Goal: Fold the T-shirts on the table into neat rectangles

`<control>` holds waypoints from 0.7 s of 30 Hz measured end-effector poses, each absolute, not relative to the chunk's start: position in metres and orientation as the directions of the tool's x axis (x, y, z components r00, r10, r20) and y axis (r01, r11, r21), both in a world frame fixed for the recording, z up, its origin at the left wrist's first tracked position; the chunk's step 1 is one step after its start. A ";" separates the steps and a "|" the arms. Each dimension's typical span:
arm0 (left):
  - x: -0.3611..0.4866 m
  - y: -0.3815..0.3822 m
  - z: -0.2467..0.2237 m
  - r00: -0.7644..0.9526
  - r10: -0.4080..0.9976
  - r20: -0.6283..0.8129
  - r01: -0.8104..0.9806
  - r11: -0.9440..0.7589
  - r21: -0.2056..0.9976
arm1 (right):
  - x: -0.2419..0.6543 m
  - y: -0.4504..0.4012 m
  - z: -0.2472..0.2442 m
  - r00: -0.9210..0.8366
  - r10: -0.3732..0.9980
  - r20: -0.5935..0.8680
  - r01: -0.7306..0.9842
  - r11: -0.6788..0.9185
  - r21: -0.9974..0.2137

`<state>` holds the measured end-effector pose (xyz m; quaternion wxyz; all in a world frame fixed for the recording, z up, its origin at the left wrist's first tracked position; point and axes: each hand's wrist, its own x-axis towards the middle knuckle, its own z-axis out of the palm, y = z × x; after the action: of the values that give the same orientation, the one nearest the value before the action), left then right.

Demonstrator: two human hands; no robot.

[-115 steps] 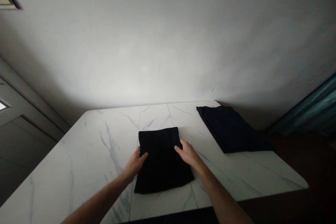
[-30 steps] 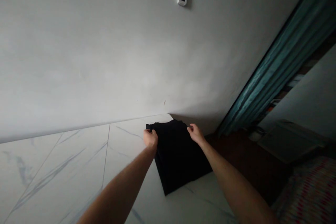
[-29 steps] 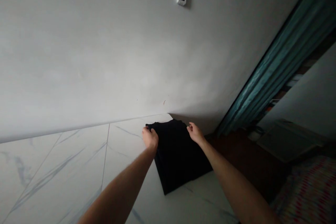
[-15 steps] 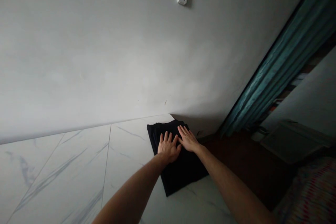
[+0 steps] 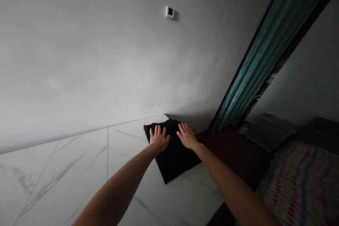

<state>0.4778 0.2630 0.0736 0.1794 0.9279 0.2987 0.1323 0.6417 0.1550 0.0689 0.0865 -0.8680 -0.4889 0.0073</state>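
Observation:
A folded black cloth, seemingly a garment point(image 5: 176, 160), lies on the white marble-patterned table point(image 5: 127, 169) near its far right corner. My left hand point(image 5: 159, 139) rests flat on the cloth's left part with the fingers spread. On its right part lies my right hand point(image 5: 187, 137), palm down and fingers stretched out. A strip of black cloth shows between the two hands. Neither hand grips anything. The dark colour hides the folds, so I cannot tell what kind of garment it is.
A pale wall point(image 5: 106, 60) runs along the table's back edge, with a small white device point(image 5: 170, 12) on it. To the right hang teal curtains point(image 5: 254, 56). Past the dark floor point(image 5: 238, 155) stands a bed with a colourful patterned cover point(image 5: 302, 180).
My hands have moved apart over the cloth, the left one going leftward. The view has shifted, bringing more of the patterned cover into sight at the right.

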 end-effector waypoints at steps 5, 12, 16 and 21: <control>0.467 0.218 0.058 0.870 0.433 0.235 0.306 -0.849 0.431 | 0.624 0.121 0.052 0.498 0.867 0.004 0.856 -0.491 -0.163; 0.461 0.199 0.043 0.856 0.487 0.172 0.364 -0.805 0.469 | 0.612 0.112 0.033 0.588 0.808 -0.032 0.801 -0.588 -0.114; 0.456 0.188 0.044 0.866 0.439 0.239 0.297 -0.838 0.458 | 0.612 0.113 0.031 0.581 0.814 -0.013 0.809 -0.580 -0.095; 0.446 0.176 0.040 0.861 0.467 0.204 0.342 -0.826 0.448 | 0.615 0.115 0.038 0.578 0.815 -0.045 0.806 -0.579 -0.124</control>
<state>0.4463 0.1756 0.0402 0.2027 0.9430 0.2144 0.1541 0.6154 0.1152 0.0384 0.0449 -0.8872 -0.4566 0.0487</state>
